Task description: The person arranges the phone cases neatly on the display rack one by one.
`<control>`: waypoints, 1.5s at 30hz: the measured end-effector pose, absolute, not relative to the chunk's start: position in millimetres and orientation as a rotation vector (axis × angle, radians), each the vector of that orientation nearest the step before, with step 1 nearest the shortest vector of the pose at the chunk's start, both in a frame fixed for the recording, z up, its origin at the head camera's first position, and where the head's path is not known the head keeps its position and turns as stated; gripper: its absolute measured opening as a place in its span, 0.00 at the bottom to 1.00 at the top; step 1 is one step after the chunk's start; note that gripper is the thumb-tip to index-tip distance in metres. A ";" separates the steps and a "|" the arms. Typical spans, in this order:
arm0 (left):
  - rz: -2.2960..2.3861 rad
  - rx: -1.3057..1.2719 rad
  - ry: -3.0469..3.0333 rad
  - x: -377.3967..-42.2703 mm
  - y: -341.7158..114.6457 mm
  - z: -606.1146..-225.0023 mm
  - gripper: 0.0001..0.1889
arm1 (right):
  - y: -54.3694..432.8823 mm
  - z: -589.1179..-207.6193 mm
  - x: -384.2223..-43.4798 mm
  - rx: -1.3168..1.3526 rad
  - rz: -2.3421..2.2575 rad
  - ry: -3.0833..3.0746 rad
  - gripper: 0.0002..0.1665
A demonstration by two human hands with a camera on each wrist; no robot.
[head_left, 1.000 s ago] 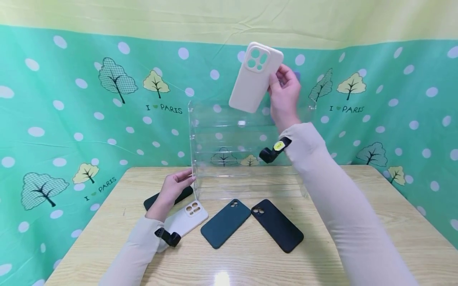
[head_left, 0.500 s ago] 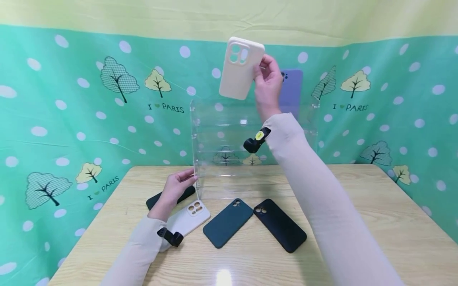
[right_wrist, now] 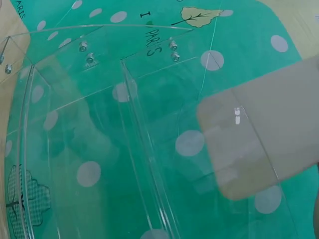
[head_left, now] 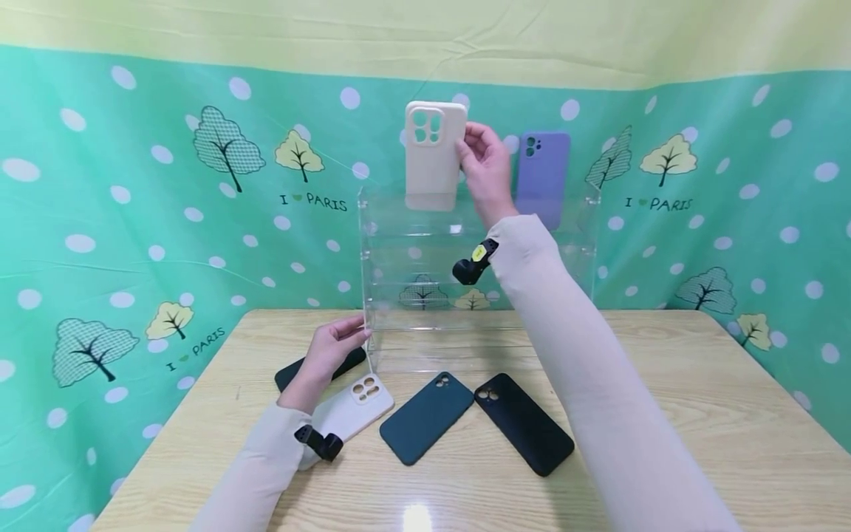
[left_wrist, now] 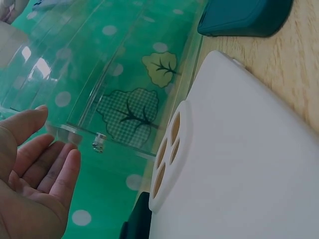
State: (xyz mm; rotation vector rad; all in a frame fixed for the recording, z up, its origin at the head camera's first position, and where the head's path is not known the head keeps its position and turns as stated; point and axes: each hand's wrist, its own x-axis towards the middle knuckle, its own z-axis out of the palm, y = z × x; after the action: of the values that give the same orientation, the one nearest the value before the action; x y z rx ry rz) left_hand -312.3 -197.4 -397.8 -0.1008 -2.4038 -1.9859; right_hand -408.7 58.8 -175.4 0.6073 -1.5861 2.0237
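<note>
My right hand (head_left: 488,166) pinches a cream phone case (head_left: 432,159) by its right edge, holding it upright with the camera cutouts at the top. The case's lower end is behind the top front panel of a clear acrylic display rack (head_left: 432,255). In the right wrist view, that end of the cream phone case (right_wrist: 264,129) shows through the clear plastic. My left hand (head_left: 330,351) holds the rack's left side edge low down, and in the left wrist view the thumb and fingers of the left hand (left_wrist: 40,174) stand either side of the panel.
A purple phone case (head_left: 545,174) stands in the rack's top tier at right. On the wooden table (head_left: 638,414) lie a white case (head_left: 349,410), a dark green case (head_left: 428,417) and a black case (head_left: 525,425). Another dark case (head_left: 349,362) is partly behind the left hand.
The cream case has moved left, turned from tilted to upright, and come down behind the rack's top panel. The purple case has come into full view. The left hand stays on the rack.
</note>
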 end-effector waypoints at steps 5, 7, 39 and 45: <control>-1.999 -0.113 -2.384 -313.3 -194.6 -400.4 0.23 | 58.1 -175.3 -411.2 0.532 2.073 -1.689 0.14; -2.004 -0.123 -2.371 -313.6 -193.5 -401.5 0.23 | 58.4 -175.6 -411.5 0.488 2.076 -1.744 0.14; -2.005 -0.089 -2.406 -313.6 -194.1 -399.4 0.24 | 55.5 -176.9 -399.7 0.066 1.940 -1.981 0.20; -1.965 -0.101 -2.415 -315.8 -198.7 -400.6 0.24 | 66.1 -191.5 -379.6 0.265 2.006 -1.934 0.22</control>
State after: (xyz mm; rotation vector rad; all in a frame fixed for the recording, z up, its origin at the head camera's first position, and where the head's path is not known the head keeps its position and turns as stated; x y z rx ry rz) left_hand -315.8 -198.7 -400.6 -0.1009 -2.4150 -1.9652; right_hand -379.6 66.1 -191.5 0.2648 -1.9339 2.0056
